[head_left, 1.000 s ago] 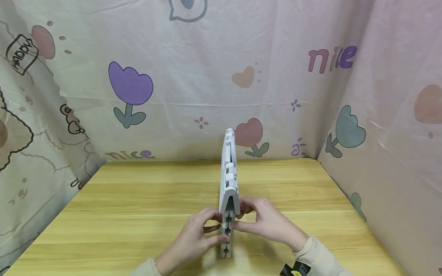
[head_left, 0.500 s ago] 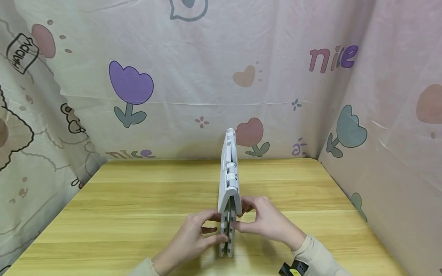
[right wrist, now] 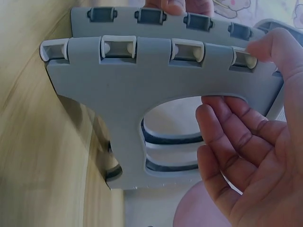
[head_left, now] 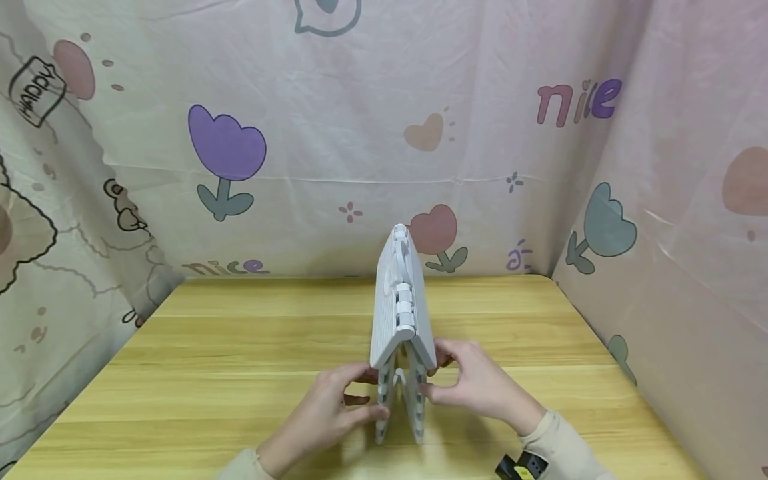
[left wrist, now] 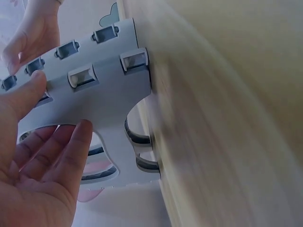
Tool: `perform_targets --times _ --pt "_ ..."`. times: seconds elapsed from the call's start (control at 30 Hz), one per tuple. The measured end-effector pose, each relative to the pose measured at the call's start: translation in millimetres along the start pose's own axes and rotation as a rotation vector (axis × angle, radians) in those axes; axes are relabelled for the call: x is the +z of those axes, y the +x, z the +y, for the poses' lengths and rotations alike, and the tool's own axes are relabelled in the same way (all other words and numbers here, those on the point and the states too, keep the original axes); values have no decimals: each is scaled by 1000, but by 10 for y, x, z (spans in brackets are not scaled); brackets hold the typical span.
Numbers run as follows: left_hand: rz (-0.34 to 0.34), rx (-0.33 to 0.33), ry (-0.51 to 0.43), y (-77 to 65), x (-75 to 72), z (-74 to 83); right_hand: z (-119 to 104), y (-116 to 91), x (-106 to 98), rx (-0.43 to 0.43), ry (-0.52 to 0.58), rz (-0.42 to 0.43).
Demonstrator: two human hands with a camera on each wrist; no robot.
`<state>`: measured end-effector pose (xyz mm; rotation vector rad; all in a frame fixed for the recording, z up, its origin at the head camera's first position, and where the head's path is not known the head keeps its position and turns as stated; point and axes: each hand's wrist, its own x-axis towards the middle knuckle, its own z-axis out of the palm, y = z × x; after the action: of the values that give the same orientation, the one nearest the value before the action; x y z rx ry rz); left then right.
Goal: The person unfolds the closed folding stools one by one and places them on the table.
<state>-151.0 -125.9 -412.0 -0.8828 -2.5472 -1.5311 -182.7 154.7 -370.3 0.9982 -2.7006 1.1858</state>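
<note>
A pale grey-white plastic folding step stool (head_left: 389,320) stands upright on the table, partly unfolded. Its two top halves slope from a central hinge like a narrow roof, and its leg panels spread apart below. My left hand (head_left: 327,403) grips the edge of the left leg panel (left wrist: 109,101), thumb at the front edge and fingers at the cut-out. On the other side my right hand (head_left: 480,387) holds the right leg panel (right wrist: 94,78) the same way, its thumb on the clip edge and fingertips in the opening. A folding strut shows between the panels.
The wooden table (head_left: 240,333) extends to all sides of the stool. Behind it hangs a printed curtain (head_left: 324,133), which also closes off the left and right sides. A black device (head_left: 522,465) is strapped at the right wrist.
The stool has opened from almost flat to a narrow inverted V. Both hands have moved outward with the leg panels, left hand to the left and right hand to the right.
</note>
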Motion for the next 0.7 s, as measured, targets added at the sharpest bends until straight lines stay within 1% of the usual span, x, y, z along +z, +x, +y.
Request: perform_targets --times 0.13,0.37,0.7 --pt "1 5 12 0 -14 2 41 -24 -31 -16 -23 9" --pt "14 41 29 -12 -31 -5 117 -51 -85 -59 -59 49" --pt "16 65 51 -43 -101 -22 215 -75 -132 -117 -74 74"
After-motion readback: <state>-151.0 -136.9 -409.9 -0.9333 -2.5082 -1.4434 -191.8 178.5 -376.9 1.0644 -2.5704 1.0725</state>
